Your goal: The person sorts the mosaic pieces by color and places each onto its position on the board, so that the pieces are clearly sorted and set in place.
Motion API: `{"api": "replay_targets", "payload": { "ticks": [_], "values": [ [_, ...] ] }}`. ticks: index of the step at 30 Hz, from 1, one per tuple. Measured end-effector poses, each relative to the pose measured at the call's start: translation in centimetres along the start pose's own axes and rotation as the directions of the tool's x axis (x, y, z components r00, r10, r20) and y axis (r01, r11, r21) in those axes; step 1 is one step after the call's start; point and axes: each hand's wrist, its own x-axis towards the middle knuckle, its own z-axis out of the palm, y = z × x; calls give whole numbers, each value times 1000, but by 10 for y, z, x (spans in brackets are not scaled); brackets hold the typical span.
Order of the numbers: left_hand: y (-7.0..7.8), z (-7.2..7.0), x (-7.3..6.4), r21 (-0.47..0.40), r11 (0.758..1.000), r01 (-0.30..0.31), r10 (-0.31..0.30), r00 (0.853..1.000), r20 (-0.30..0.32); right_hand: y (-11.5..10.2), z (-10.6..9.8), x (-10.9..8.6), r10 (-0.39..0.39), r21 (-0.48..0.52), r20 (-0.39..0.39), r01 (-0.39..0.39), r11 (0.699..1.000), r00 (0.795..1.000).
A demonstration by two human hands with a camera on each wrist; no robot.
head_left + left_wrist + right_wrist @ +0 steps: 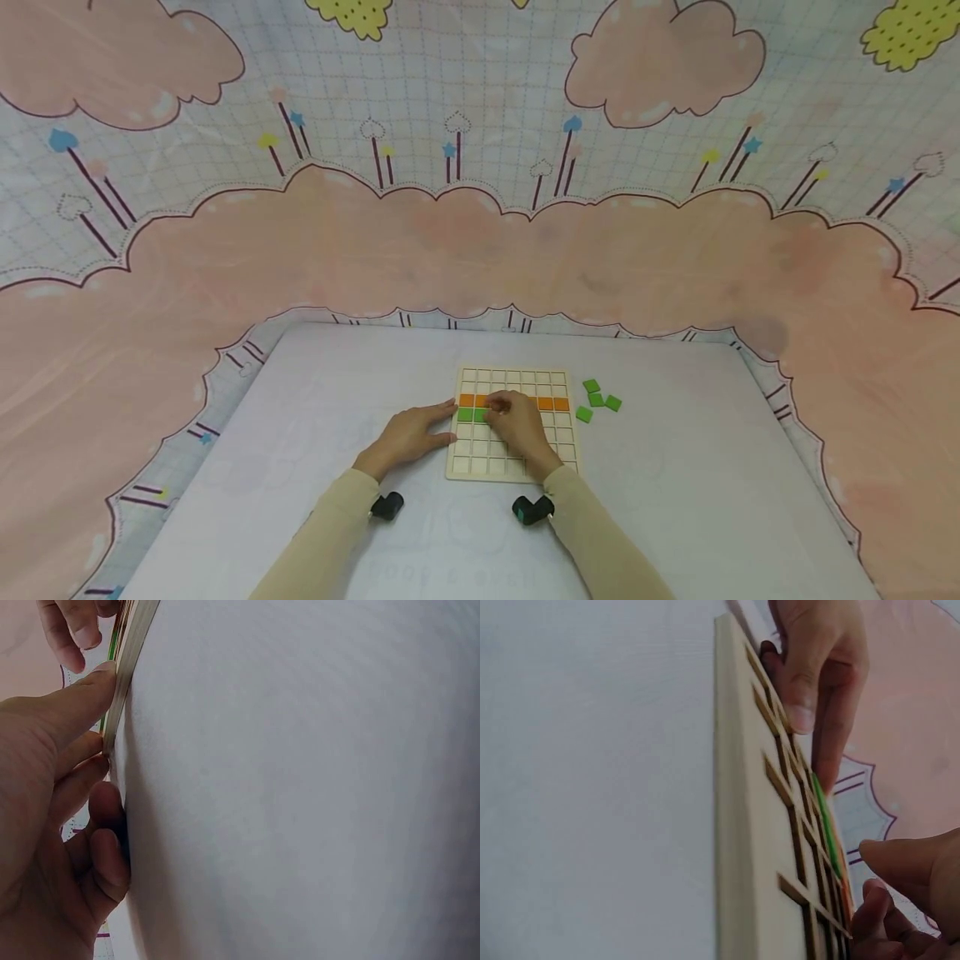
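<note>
A square wooden grid board [513, 471] lies flat on the table, with a row of orange tiles [553, 404] across it. Just below that row, green tiles [466, 414] fill cells at the left end. My left hand [408, 435] rests at the board's left edge, its thumb [94, 679] and extended fingers touching the rim. Over the middle of the board is my right hand [519, 425], fingers loosely bent close above the green row and covering part of both rows. In the right wrist view its thumb [900, 859] stands apart from the fingers, with no tile visible between them.
Several loose green tiles [596, 399] lie on the white table [675, 500] just right of the board. A black wrist device [534, 510] sits at each sleeve cuff. Behind the table hangs a cloud-patterned cloth [480, 250].
</note>
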Motion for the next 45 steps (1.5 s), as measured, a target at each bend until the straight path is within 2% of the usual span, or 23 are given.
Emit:
{"api": "replay_targets", "payload": {
  "ticks": [7,11,15,18,26,36,45],
  "values": [
    [1,-1,0,0,1000,6,-6,1000,5,0,-8,-4,-18,38,37,17,999,999],
    [1,-1,-1,1,1000,8,-8,1000,4,-1,-14,-9,16,71,51,-20,997,999],
    [2,-1,-1,3,1000,9,-9,1000,-2,-4,-19,-12,16,83,42,-20,996,999],
    [2,-1,-2,3,1000,8,-8,1000,-1,-7,-24,-14,-19,80,37,16,997,999],
    [1,-2,-3,7,1000,1,-1,1000,9,-15,-37,-23,-49,94,25,47,994,998],
    [2,-3,-2,2,1000,1,-1,1000,4,-15,-57,-32,-44,83,-13,45,996,999],
    [1,-3,-1,8,1000,9,-9,1000,-1,0,-77,-33,-28,74,-62,32,997,998]
  ]
}}
